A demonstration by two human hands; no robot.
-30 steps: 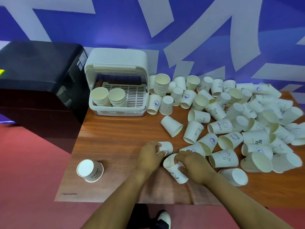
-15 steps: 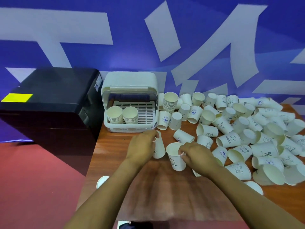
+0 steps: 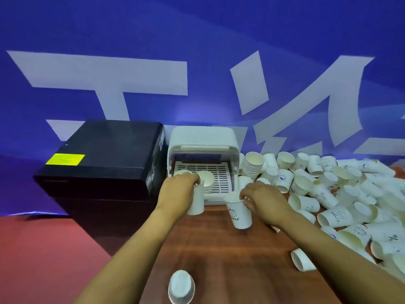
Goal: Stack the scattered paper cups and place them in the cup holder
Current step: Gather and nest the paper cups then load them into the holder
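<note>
Thin paper cups, light, crushable: your left hand [image 3: 183, 187] grips one [image 3: 196, 200], right hand [image 3: 262, 197] pinches another [image 3: 239, 212] at the rim; keep pressure gentle.

Bare wooden table [image 3: 214, 255] in front of the open cup holder [image 3: 202, 163]; scattered cups [image 3: 341, 194] crowding right.

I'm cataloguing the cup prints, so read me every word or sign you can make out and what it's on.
"HELLO": cup near the wall, and next cup.
"HELLO", sideways, with a smiley: lying cup.
"%": cup at right.
Upside-down print: cup in right hand, unreadable.
Yellow label on black box: too small.
</note>
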